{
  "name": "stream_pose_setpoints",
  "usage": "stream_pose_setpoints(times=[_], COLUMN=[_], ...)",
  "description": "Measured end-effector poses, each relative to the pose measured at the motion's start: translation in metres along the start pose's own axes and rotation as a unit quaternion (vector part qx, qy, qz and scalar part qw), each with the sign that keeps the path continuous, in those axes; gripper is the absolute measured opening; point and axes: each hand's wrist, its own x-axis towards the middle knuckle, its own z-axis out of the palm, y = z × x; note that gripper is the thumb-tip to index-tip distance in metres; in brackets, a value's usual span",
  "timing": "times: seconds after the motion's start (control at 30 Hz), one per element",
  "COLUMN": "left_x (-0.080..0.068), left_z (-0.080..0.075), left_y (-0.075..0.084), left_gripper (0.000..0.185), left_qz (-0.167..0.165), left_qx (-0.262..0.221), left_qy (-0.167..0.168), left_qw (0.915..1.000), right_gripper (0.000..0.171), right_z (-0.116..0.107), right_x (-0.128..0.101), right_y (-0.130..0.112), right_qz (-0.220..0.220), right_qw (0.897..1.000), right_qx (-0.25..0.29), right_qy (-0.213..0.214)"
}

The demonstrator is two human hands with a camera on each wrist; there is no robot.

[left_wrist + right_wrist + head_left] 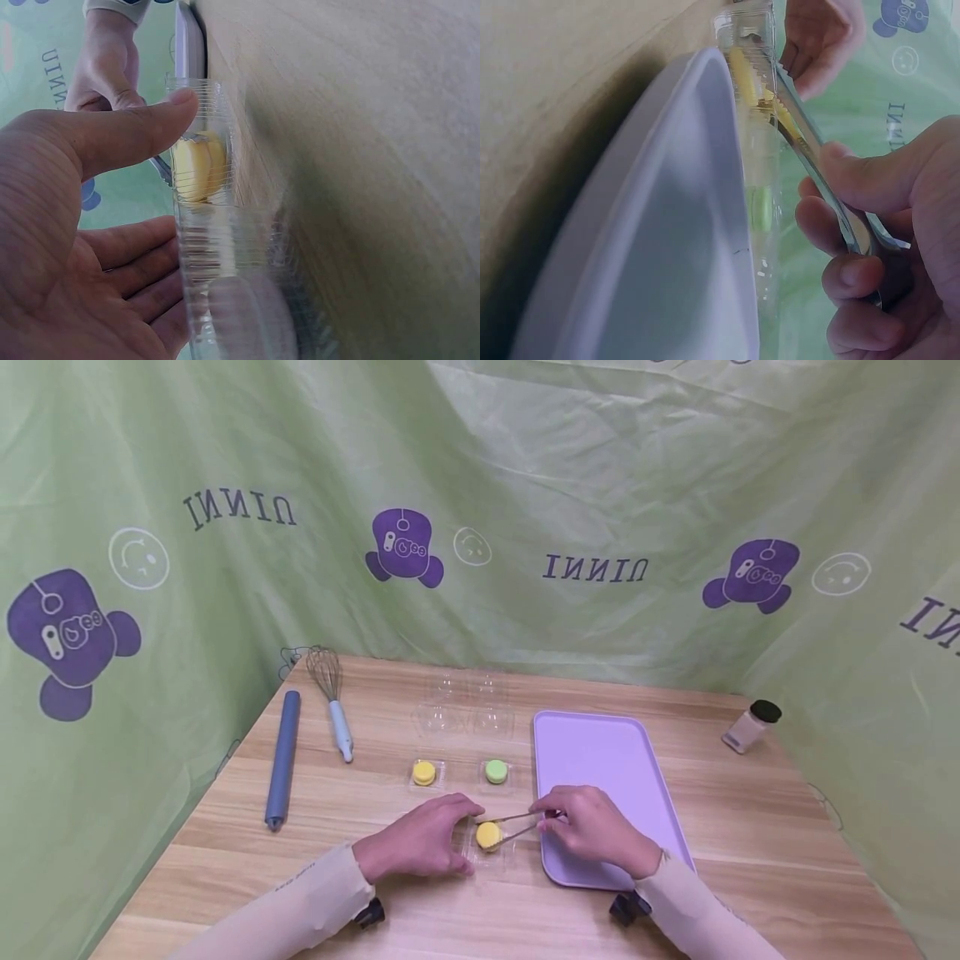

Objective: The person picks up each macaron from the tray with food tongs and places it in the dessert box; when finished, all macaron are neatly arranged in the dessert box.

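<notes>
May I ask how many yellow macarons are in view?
2: one macaron between the arms of the tongs, the other in the back-left compartment of the clear container; the left hand may hide more.

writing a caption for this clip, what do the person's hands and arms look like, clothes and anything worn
Both the left hand and right hand are bare, without gloves. The left sleeve and right sleeve are long and pale; small dark lettering runs along the left one, with fainter marks on the right. A small black device shows by each wrist.
</notes>
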Motion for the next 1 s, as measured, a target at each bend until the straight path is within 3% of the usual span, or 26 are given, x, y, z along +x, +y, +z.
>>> stream_pose_setpoints(times=[1.0], left_x=[-0.0006], left_z=[0.0003], left_y=[-0.0001], left_gripper=[0.079], left_qz=[0.006], left_qx=[0.005], left_qy=[0.008], left_qw=[0.9999], right_gripper=[0.020], right_z=[-0.0025], right_x=[-0.0006], right_y=[0.0015], right_qz=[-0.017], right_qw=[1.000], right_qx=[0.002], right_qy=[0.019])
